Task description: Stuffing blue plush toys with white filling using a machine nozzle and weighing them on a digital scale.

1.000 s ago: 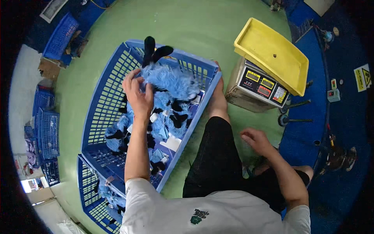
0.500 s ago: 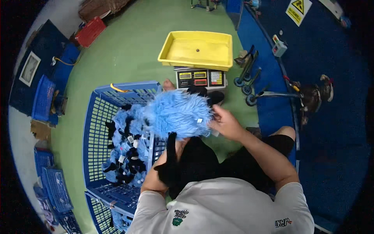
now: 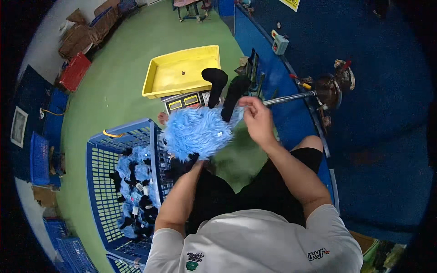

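Note:
A shaggy blue plush toy (image 3: 195,132) with black limbs is held up in front of me. Two black legs (image 3: 225,88) stick out from its far right side, over the yellow tray's edge. My left forearm (image 3: 182,195) runs up beneath the toy; its body hides the left hand that supports it. On the toy's right edge, my right hand (image 3: 258,119) has its thumb and fingers closed on the blue fabric. Close behind these fingers is the end of a metal tube (image 3: 291,97) from a machine on the blue wall. A small white tag (image 3: 220,134) shows on the fur.
A blue plastic basket (image 3: 154,159) at my left holds several blue-and-black plush pieces. Ahead, a yellow tray (image 3: 157,75) sits on a weighing scale (image 3: 183,102). The blue machine wall (image 3: 364,159) stands along the right. Further baskets and a red crate (image 3: 75,73) line the left.
The view has swung right. The toy has turned so that its black legs point away from me, and its right edge has come near the metal tube. My right hand still grips that side.

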{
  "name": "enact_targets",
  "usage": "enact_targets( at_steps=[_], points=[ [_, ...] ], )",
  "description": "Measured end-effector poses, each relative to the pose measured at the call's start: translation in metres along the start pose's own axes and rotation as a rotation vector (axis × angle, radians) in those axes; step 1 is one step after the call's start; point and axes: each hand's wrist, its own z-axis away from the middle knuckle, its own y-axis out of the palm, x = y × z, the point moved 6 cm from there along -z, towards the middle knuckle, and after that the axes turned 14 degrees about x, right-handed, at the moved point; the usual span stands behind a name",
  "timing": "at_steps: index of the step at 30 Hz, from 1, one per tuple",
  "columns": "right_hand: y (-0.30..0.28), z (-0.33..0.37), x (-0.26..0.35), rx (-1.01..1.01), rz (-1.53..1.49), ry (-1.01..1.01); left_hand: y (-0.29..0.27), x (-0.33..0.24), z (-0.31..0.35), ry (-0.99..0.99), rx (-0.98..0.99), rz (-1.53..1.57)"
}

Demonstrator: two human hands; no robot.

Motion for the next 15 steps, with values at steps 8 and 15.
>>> enact_targets(
  at_steps=[8, 15],
  points=[
    [-0.13, 0.008, -0.006, -0.297, 0.401, -0.063, 0.089, -0.056, -0.027, 0.016, 0.288, 0.328],
    [-0.188, 0.024, 0.045, -0.45, 0.963, -0.107, 0.153, -0.06, -0.001, 0.34, 0.549, 1.927]
  ],
)
